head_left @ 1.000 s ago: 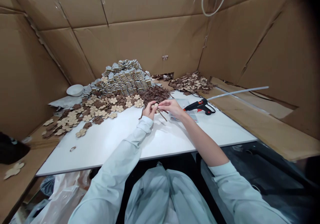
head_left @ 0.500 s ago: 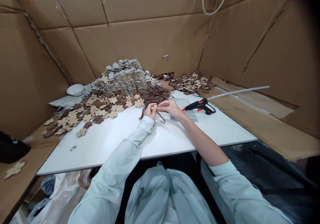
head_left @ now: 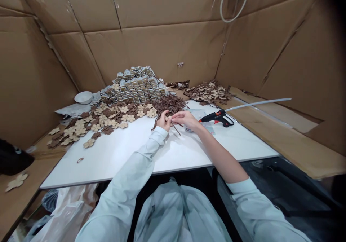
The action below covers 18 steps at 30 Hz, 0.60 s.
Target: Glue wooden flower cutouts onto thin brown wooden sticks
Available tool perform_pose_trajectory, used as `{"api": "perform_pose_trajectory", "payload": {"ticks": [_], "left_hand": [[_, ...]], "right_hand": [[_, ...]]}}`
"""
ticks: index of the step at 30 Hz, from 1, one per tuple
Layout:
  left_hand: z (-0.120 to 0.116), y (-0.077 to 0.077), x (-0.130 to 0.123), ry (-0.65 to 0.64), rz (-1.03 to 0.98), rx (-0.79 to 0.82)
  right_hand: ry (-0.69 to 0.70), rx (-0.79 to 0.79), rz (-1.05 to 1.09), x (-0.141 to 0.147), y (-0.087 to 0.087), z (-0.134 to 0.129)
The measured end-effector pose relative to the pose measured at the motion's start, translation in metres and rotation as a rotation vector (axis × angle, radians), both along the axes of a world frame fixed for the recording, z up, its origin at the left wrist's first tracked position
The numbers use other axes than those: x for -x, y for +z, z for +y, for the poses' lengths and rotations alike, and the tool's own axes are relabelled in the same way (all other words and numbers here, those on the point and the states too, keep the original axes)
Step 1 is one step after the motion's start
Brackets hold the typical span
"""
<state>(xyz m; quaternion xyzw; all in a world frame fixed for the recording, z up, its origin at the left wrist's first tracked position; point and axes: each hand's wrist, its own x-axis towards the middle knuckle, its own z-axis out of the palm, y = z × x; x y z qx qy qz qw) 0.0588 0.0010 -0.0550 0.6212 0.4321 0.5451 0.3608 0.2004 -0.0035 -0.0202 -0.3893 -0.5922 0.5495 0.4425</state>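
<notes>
Pale wooden piece (head_left: 169,119) sits between your hands, pinched narrowly by the fingers of your left hand (head_left: 163,121) and right hand (head_left: 184,118). A thin brown stick (head_left: 176,128) trails below it. A slack pinch can drop the piece or let the stick swing. Just beyond the piece lies a heap of brown sticks (head_left: 169,104), which a wide movement can scatter. To its right sits a glue gun (head_left: 216,116); a careless reach can knock it over. Left of it, wooden flower cutouts (head_left: 124,118) can also be disturbed.

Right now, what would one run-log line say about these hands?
left hand: holds thin brown sticks | right hand: touching them | nearby: hot glue gun
</notes>
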Motion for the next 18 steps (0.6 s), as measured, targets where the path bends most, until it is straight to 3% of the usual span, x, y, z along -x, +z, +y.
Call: {"api": "perform_pose_trajectory", "payload": {"ticks": [4, 6, 8, 10, 12, 15, 17, 18], "left_hand": [[0.012, 0.009, 0.001, -0.136, -0.185, 0.294], [0.020, 0.015, 0.009, -0.021, -0.226, 0.318], [0.028, 0.020, 0.025, 0.180, -0.171, 0.192], [0.036, 0.023, 0.046, 0.361, -0.083, 0.072], [0.042, 0.024, 0.070, 0.536, -0.016, 0.056], [0.049, 0.028, 0.101, 0.642, 0.050, 0.122], [0.050, 0.031, 0.116, 0.672, 0.081, 0.164], [0.050, 0.034, 0.122, 0.696, 0.115, 0.185]], "right_hand": [[-0.133, 0.025, -0.042, -0.003, -0.001, 0.004], [-0.215, -0.030, -0.077, -0.004, 0.000, 0.006], [-0.238, -0.075, -0.124, -0.003, 0.002, 0.004], [-0.111, -0.041, -0.165, 0.001, 0.005, -0.002], [0.153, 0.045, -0.228, 0.008, 0.010, -0.011], [0.518, 0.166, -0.408, 0.012, 0.017, -0.021], [0.555, 0.188, -0.524, 0.005, 0.024, -0.017], [0.478, 0.159, -0.540, -0.003, 0.029, -0.012]]}}
